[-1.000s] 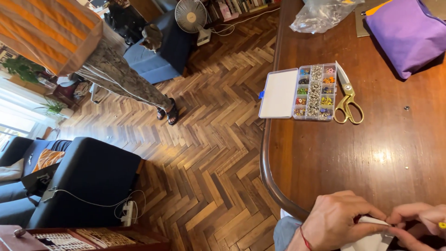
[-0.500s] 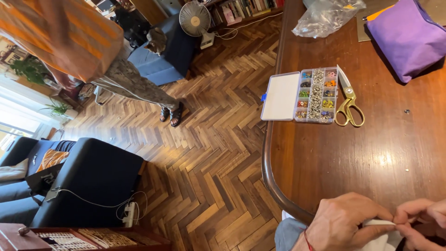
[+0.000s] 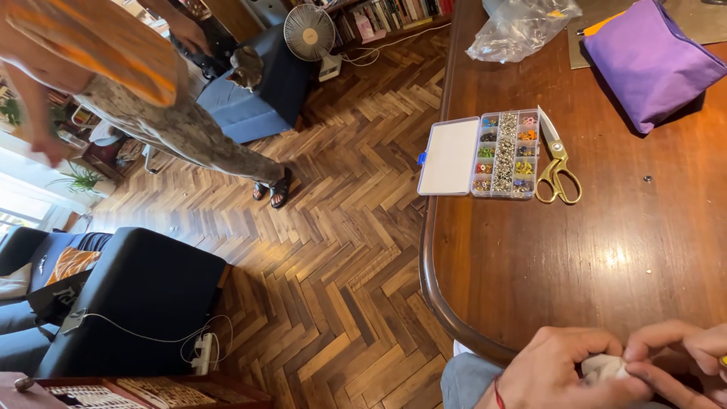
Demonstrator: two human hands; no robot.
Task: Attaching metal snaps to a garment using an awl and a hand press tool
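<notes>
- Against the frames before, both hands sit a little farther right and lower at the bottom edge, and the white piece between them now shows only as a small bunched scrap.
- The standing person [image 3: 144,106] in the orange top has moved further into view at upper left, one arm hanging down.
- The left hand [image 3: 564,371] has its grip closed on the white cloth [image 3: 603,367], thumb and fingers pinching it from the left.
- The right hand [image 3: 678,360] pinches the same cloth from the right, fingertips meeting the left hand's just off the near table [image 3: 606,257] edge.
- On the table, counted: one open bead box [image 3: 481,155] with a white lid, one pair of gold-handled scissors [image 3: 556,163] touching its right side, one purple pouch [image 3: 651,60], one clear plastic bag [image 3: 522,26].
- On the floor: one fan [image 3: 309,32].
</notes>
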